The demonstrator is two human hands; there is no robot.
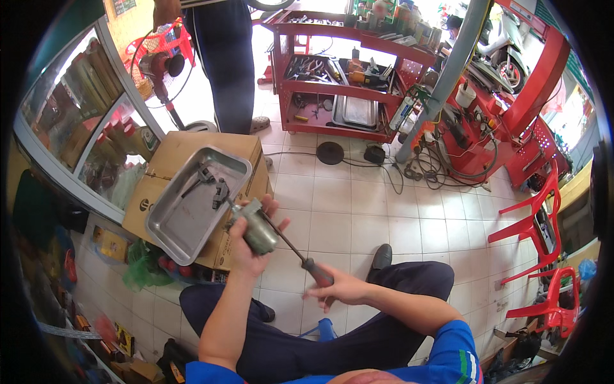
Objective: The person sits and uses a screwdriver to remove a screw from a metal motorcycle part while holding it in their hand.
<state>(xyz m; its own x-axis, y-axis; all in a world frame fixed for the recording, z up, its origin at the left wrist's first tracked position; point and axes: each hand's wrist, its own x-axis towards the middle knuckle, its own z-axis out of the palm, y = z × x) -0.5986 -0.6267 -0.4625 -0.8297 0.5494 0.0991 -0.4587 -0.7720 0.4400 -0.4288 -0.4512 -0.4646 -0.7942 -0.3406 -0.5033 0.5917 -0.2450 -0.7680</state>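
My left hand [243, 246] grips a greenish-grey metal cylinder part [259, 233] with a flanged top, held just right of the metal tray. My right hand [336, 287] holds the red-and-black handle of a long screwdriver [316, 272]; its shaft runs up-left to the top of the cylinder part, where the tip is hard to make out. The steel tray [169, 233] rests on a cardboard box [137, 201], with dark metal fittings [220, 192] and a short rod in it.
A person in dark trousers [227, 77] stands beyond the box. A red tool trolley [345, 89] is ahead. Cables [409, 176] lie by a red lift [531, 96] with a scooter and another person behind. Red plastic chairs [531, 224] are at right, a glass cabinet [83, 115] left.
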